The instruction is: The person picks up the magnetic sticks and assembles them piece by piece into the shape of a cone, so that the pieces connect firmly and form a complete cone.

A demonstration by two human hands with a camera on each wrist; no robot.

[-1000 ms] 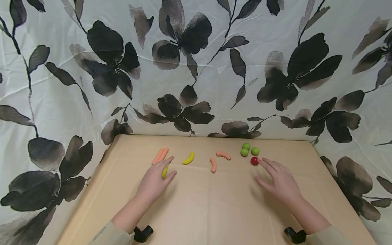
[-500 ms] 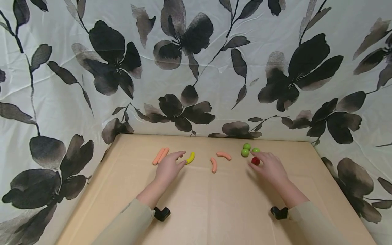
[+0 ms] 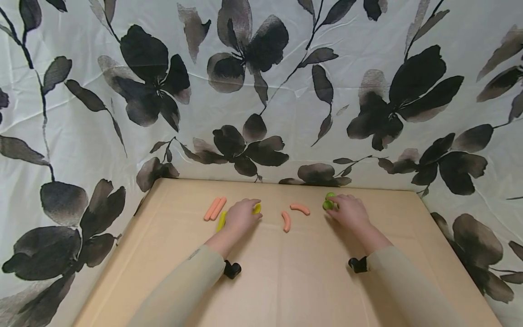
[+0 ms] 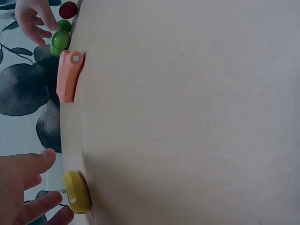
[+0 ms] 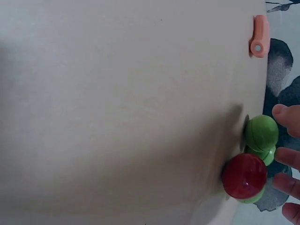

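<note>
In the head view my left hand (image 3: pixel 241 215) hovers at a small yellow toy banana (image 3: pixel 257 208), partly covering it. The left wrist view shows its thumb and fingers spread around the banana (image 4: pixel 78 192), with gaps between. A second banana (image 3: pixel 221 221) lies left of that hand. My right hand (image 3: pixel 349 211) is over the small green balls (image 3: pixel 328 205) at the right, fingers loosely extended. Its wrist view has the fingertips beside a green ball (image 5: pixel 262 132) and a shiny red ball (image 5: pixel 244 176). In the head view the right hand hides the red ball.
Two straight pink sticks (image 3: pixel 212 209) lie side by side at the back left. Between the hands sit two curved pink sausage-like pieces, one nearer (image 3: pixel 286 221) and one farther (image 3: pixel 300 209). The tan tabletop (image 3: pixel 286 277) ends against a floral cloth (image 3: pixel 261 91).
My left hand has moved right, from the first banana to the second. The right hand has shifted left and farther back, past the red ball to the green ones. The pieces look unmoved.
</note>
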